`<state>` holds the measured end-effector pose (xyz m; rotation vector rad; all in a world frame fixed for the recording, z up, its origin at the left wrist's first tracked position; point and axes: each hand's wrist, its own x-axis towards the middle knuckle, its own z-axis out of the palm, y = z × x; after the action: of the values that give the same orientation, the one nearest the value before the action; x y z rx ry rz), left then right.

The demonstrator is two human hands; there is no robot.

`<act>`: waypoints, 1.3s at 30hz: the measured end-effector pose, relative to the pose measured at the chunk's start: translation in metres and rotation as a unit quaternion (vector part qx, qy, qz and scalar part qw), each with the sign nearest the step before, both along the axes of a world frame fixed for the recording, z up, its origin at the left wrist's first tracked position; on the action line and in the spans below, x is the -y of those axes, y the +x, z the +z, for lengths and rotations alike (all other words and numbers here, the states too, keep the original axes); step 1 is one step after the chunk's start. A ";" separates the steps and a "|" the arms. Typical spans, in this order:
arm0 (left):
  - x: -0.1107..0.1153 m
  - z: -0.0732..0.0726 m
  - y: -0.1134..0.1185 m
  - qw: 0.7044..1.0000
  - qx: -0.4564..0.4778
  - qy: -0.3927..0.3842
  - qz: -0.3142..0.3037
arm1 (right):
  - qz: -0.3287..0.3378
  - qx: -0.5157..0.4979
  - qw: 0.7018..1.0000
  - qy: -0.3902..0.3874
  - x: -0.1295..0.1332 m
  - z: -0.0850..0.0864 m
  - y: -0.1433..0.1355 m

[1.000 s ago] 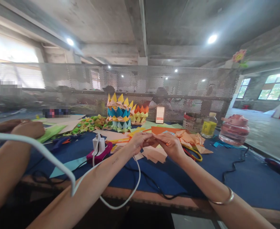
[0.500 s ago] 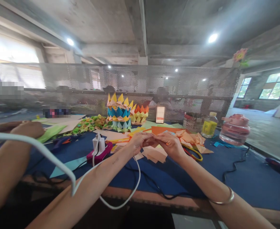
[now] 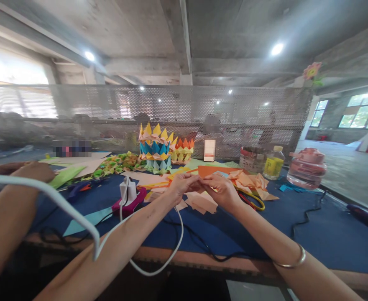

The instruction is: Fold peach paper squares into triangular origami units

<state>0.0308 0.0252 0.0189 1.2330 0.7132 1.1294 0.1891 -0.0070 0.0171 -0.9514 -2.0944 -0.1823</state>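
Bare beams (image 3: 175, 37) at twelve o'clock and paper (image 3: 203, 203) littering the surface (image 3: 334, 234) at six are showing a craft workshop.

From the wearer's head, one wide view looks forward and down over the left hand (image 3: 181, 186) and right hand (image 3: 224, 189), close to the surface (image 3: 337, 238), facing a mesh screen (image 3: 184, 102), with the ceiling (image 3: 234, 33) above.

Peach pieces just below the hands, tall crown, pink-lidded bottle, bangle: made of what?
Peach pieces: likely matt paper; thin, flat, straight-edged.
Tall crown: probably folded paper; sharp points, creased facets, little shine.
Pink-lidded bottle: probably smooth plastic, body see-through; glass not ruled out.
Bangle: looks like polished metal, silvery with bright highlights.
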 end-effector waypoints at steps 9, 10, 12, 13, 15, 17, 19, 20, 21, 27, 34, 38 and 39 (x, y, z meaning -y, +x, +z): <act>0.006 0.006 0.000 0.999 -0.016 0.039 0.035 | -0.080 -0.129 0.986 -0.074 0.007 0.005 -0.002; 0.006 0.005 0.001 0.998 -0.018 0.041 0.038 | -0.083 -0.130 0.984 -0.088 0.006 0.005 -0.002; 0.005 0.003 0.002 0.998 -0.021 0.050 0.041 | -0.079 -0.116 0.984 -0.113 0.004 0.004 -0.002; 0.004 0.002 0.003 0.997 -0.023 0.058 0.040 | -0.076 -0.110 0.984 -0.122 0.004 0.003 -0.003; 0.003 -0.001 0.004 0.996 -0.026 0.072 0.037 | -0.064 -0.106 0.983 -0.134 0.002 0.002 -0.003; 0.002 -0.003 0.004 0.996 -0.029 0.080 0.033 | -0.052 -0.112 0.982 -0.141 0.001 0.000 -0.004; 0.002 -0.004 0.005 0.995 -0.040 0.083 0.036 | -0.043 -0.116 0.982 -0.143 0.000 -0.002 -0.004; 0.001 -0.005 0.005 0.994 -0.048 0.085 0.041 | -0.042 -0.116 0.982 -0.143 0.000 -0.002 -0.004; 0.001 -0.006 0.006 0.993 -0.056 0.088 0.047 | -0.042 -0.116 0.982 -0.141 -0.001 -0.003 -0.005; 0.002 -0.009 0.012 0.989 -0.075 0.102 0.076 | -0.059 -0.095 0.986 -0.121 0.001 -0.002 -0.009; 0.002 -0.008 0.008 0.992 -0.071 0.087 0.052 | -0.062 -0.095 0.986 -0.126 -0.002 -0.005 -0.006; -0.001 -0.007 0.005 0.994 -0.053 0.084 0.036 | -0.055 -0.100 0.985 -0.127 -0.004 -0.006 -0.004; -0.002 -0.007 0.005 0.995 -0.048 0.086 0.034 | -0.052 -0.102 0.985 -0.127 -0.004 -0.006 -0.004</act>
<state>0.0358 0.0268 0.0122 1.4261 0.7469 1.2129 0.1852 -0.0035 0.0108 -1.1798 -1.9096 0.1289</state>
